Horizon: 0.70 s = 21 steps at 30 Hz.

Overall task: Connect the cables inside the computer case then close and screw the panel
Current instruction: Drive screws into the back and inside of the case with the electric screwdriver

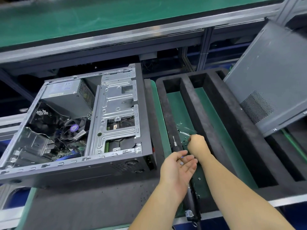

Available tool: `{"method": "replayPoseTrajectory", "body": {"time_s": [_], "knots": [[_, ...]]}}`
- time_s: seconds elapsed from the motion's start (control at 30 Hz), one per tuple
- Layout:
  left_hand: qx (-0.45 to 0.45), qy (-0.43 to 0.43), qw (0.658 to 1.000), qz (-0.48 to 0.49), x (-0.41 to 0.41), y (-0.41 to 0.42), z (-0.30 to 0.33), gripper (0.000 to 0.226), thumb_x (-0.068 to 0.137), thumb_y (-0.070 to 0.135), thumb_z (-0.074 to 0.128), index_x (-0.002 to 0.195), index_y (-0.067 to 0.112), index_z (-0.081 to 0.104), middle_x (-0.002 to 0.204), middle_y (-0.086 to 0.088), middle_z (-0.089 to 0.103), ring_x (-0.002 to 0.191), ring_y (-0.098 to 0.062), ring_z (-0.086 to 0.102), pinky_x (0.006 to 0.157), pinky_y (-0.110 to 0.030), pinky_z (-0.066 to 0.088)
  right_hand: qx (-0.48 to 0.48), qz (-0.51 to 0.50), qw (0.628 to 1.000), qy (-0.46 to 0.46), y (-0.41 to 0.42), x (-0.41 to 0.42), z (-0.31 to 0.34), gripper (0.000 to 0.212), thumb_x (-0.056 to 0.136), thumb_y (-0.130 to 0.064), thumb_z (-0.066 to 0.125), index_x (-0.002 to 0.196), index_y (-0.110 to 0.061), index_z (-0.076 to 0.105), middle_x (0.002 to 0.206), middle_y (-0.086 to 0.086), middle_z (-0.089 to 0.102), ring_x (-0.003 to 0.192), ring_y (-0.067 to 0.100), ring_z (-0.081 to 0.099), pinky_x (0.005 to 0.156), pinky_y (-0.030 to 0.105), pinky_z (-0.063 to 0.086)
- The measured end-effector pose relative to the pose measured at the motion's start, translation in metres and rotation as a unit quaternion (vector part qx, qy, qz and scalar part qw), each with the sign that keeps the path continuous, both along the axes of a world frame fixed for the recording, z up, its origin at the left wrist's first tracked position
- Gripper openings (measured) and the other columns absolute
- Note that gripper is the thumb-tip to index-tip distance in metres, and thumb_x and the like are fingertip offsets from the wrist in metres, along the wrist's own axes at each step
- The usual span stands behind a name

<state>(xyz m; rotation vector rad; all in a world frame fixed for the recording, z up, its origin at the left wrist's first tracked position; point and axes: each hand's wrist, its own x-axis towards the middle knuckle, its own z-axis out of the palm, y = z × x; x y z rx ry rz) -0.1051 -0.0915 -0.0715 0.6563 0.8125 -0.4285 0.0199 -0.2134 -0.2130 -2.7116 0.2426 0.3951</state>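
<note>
Nearest the camera, left hand (178,166) lies palm up, fingers relaxed and apart, one silver screw (181,162) resting on them. Just beyond, right hand (196,145) reaches down into a slot of the black foam tray (196,103), fingertips drawn together among loose screws (185,140); whether they pinch one, cannot tell. Electric screwdriver (176,146) lies along the same slot, beside both hands. Left: open computer case (79,123) on its side, cables (69,140) exposed. Far right: side panel (272,77) leans tilted over the tray edge.
</note>
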Motion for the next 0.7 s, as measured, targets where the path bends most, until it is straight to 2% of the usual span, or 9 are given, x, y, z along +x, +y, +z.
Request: {"method": "replayPoseTrajectory", "body": {"time_s": [0.13, 0.27, 0.53, 0.7], "knots": [[0.000, 0.004, 1.000, -0.004, -0.001, 0.002, -0.001, 0.017, 0.094, 0.005, 0.055, 0.102, -0.004, 0.067, 0.075, -0.016, 0.070, 0.070, -0.029, 0.072, 0.063, -0.032, 0.058, -0.054, 0.044, 0.998, 0.008, 0.000, 0.007, -0.001, 0.019, 0.100, -0.009, 0.052, 0.108, -0.006, 0.069, 0.111, 0.011, 0.070, 0.105, 0.027, 0.066, 0.085, 0.030, 0.051], [0.001, 0.009, 1.000, -0.002, -0.001, 0.004, -0.005, 0.017, 0.094, 0.005, 0.055, 0.101, -0.004, 0.067, 0.074, -0.016, 0.069, 0.071, -0.029, 0.071, 0.065, -0.032, 0.057, -0.096, 0.061, 0.993, 0.019, 0.008, 0.011, -0.006, 0.017, 0.101, -0.008, 0.054, 0.111, -0.006, 0.067, 0.114, 0.011, 0.066, 0.105, 0.027, 0.068, 0.084, 0.030, 0.052], [0.002, 0.010, 1.000, 0.006, 0.002, 0.006, -0.006, 0.018, 0.095, 0.006, 0.053, 0.101, -0.005, 0.066, 0.072, -0.015, 0.069, 0.068, -0.028, 0.070, 0.069, -0.033, 0.057, -0.080, 0.058, 0.994, 0.041, 0.019, 0.020, -0.005, 0.014, 0.092, 0.000, 0.057, 0.097, -0.005, 0.070, 0.099, 0.013, 0.074, 0.097, 0.033, 0.071, 0.078, 0.034, 0.056], [-0.005, 0.007, 1.000, 0.006, 0.006, 0.007, -0.006, 0.018, 0.095, 0.005, 0.053, 0.103, -0.005, 0.066, 0.073, -0.015, 0.068, 0.067, -0.028, 0.070, 0.067, -0.032, 0.057, -0.047, 0.028, 0.998, 0.044, 0.020, 0.020, -0.003, 0.021, 0.093, 0.004, 0.050, 0.098, -0.004, 0.068, 0.100, 0.014, 0.072, 0.097, 0.034, 0.070, 0.078, 0.034, 0.055]]}}
